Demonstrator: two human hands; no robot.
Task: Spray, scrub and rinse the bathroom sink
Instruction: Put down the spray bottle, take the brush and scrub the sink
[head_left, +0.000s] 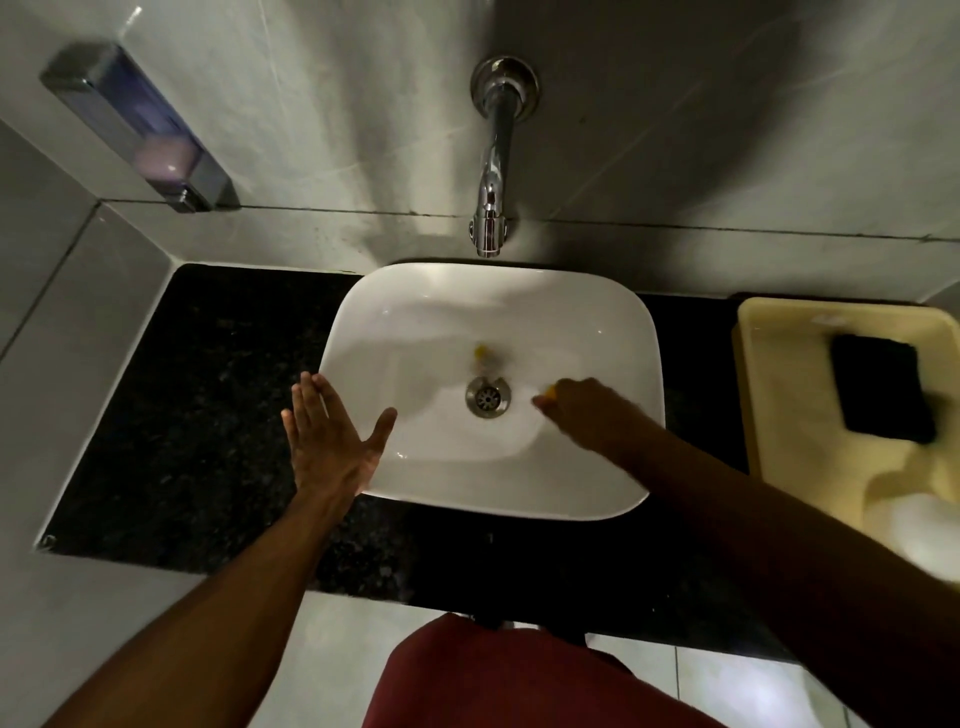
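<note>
A white rounded sink (613, 338) sits on a black granite counter (197, 415), with a steel drain (487, 397) in its middle. My right hand (587, 410) is inside the bowl just right of the drain, closed on a small yellow scrubber (548, 393) that shows only at the fingertips. A blurred yellow smear (482, 351) lies on the bowl above the drain. My left hand (332, 436) rests flat on the sink's left rim, fingers spread, holding nothing. A chrome wall faucet (493, 208) hangs over the back of the bowl.
A yellow plastic tub (789, 395) stands on the counter at the right, with a black sponge (880, 387) inside it. A soap dispenser (140, 130) is fixed to the wall at the upper left. Grey tiled walls enclose the counter at the back and left.
</note>
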